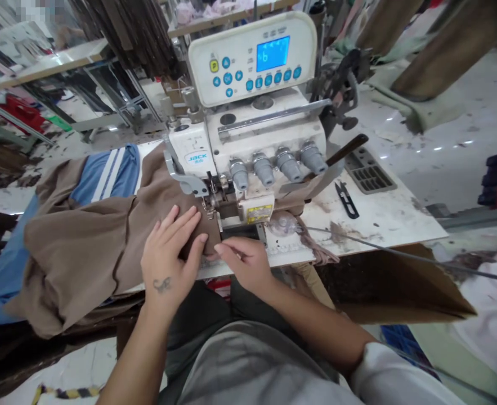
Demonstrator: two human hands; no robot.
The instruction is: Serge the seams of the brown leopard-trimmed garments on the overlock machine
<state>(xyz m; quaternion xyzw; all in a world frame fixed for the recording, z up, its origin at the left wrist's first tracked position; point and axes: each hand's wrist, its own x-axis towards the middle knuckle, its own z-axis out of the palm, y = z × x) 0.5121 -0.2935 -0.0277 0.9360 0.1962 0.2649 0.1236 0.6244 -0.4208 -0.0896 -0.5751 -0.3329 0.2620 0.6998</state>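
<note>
A length of brown fabric (92,236) lies over the left of the sewing table, its right end at the presser foot of a white overlock sewing machine (263,126). On that cloth my left hand (170,253) rests flat, fingers stretched toward the needle area and thumb apart. Close to its thumb, my right hand (246,259) is closed in a pinch at the fabric's near right edge, just in front of the foot. Blue cloth with white stripes (108,174) lies among the brown fabric.
Black thread snips (346,201) and a grey compartment tray (370,171) lie right of the machine. A twisted fabric strip (316,244) hangs at the table's front edge, above an open cardboard box (392,287). Another worktable (54,64) stands behind on the left.
</note>
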